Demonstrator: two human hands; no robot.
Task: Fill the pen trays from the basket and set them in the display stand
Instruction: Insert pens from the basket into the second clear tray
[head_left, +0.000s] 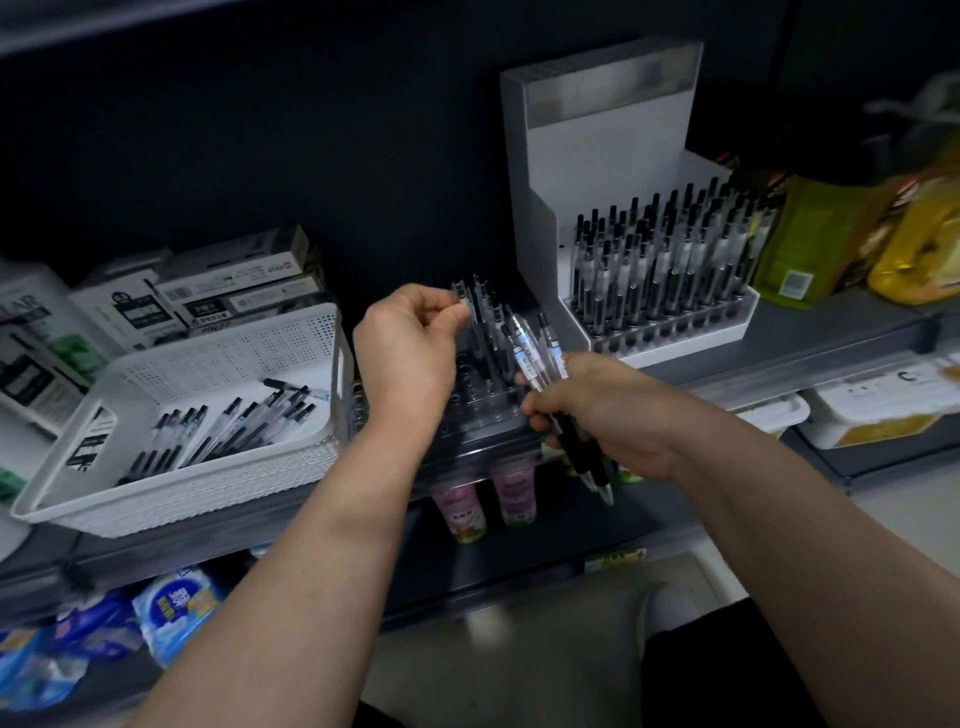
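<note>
A clear pen tray (483, 421) with rows of holes sits at the shelf's front edge, between a white basket (171, 467) and a white display stand (602, 171). Several pens stand upright in the tray's back rows. My left hand (410, 353) pinches the top of one upright pen (460, 296) at the tray's back left. My right hand (608, 410) grips a bundle of pens (540, 353) over the tray's right side, tips pointing down toward me. Loose pens (234, 426) lie in the basket. A filled tray of pens (670, 270) stands in the display stand.
Boxes of stationery (228, 291) are stacked behind the basket. Yellow and green bottles (852, 234) stand to the right of the stand. Small bottles (488, 499) and blue packets (171, 608) fill the lower shelves, and white tubs (878, 410) sit at lower right.
</note>
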